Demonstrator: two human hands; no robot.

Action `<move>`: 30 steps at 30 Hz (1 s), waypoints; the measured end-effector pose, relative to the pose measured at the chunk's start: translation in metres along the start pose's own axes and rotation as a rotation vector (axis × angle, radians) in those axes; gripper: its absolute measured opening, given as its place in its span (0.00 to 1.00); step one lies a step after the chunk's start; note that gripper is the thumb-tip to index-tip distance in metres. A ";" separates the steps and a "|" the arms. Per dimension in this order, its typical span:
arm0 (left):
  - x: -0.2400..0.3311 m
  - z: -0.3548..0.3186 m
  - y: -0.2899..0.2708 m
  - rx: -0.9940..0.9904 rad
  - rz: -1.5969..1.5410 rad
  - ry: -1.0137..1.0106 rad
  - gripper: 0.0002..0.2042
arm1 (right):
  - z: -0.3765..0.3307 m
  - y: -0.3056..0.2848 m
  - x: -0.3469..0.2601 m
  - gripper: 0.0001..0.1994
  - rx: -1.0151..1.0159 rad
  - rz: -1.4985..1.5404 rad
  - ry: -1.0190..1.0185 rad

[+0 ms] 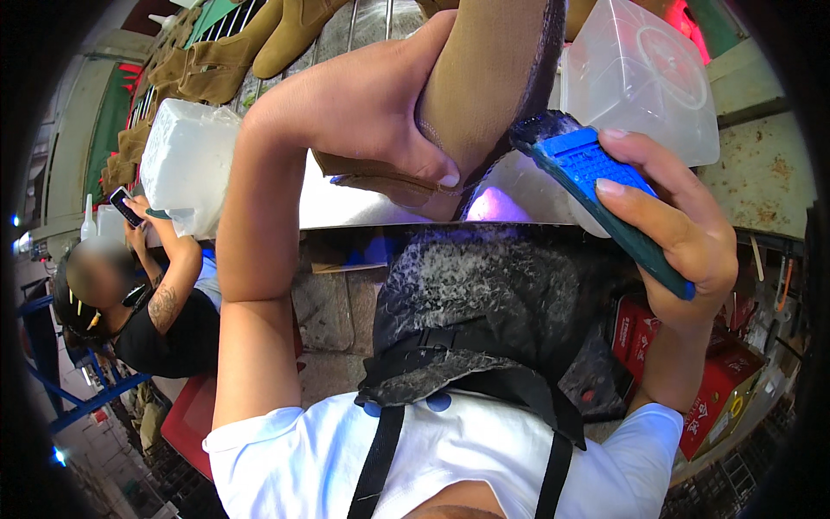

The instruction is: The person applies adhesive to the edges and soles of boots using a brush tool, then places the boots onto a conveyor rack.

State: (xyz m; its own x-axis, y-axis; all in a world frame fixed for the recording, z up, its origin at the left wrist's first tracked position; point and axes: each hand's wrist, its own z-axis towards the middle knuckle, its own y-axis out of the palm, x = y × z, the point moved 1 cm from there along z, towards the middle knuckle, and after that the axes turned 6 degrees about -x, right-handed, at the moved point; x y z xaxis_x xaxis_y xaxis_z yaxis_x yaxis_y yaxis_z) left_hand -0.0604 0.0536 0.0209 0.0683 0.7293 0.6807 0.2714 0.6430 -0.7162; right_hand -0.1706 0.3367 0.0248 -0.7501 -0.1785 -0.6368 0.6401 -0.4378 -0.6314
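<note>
Over the metal bench [346, 208], left hand [363, 112] grips an upright tan boot [484, 78], right hand [683, 233] pressing a blue brush [588, 173] against its sole.

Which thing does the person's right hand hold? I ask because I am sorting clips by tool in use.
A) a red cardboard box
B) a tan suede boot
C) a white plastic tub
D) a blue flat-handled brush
D: the right hand wraps the blue flat-handled brush, its head against the tan suede boot that the left hand steadies.
</note>
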 end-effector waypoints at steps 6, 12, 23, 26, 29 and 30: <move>-0.009 0.004 0.000 -0.016 -0.034 0.010 0.47 | -0.013 0.017 0.014 0.16 0.042 0.052 0.043; -0.016 -0.001 -0.002 -0.026 -0.096 0.023 0.47 | -0.016 0.026 0.021 0.15 -0.038 0.137 0.124; -0.012 0.000 0.000 -0.022 -0.072 0.015 0.48 | 0.011 -0.012 0.008 0.17 0.028 -0.102 -0.081; -0.011 0.001 -0.001 -0.018 -0.065 0.012 0.48 | 0.006 -0.007 0.010 0.17 0.021 -0.094 -0.068; -0.012 0.002 0.000 0.027 -0.066 0.044 0.49 | 0.003 0.004 0.016 0.19 0.036 -0.031 -0.068; -0.010 0.004 -0.003 0.056 -0.021 0.082 0.51 | 0.002 0.009 0.018 0.19 0.043 -0.011 -0.068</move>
State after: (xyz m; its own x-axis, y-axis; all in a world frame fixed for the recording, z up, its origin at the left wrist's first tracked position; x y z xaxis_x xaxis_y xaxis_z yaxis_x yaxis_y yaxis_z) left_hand -0.0654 0.0448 0.0155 0.1427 0.6956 0.7041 0.2193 0.6714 -0.7079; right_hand -0.1792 0.3281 0.0085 -0.7674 -0.2326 -0.5975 0.6254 -0.4772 -0.6174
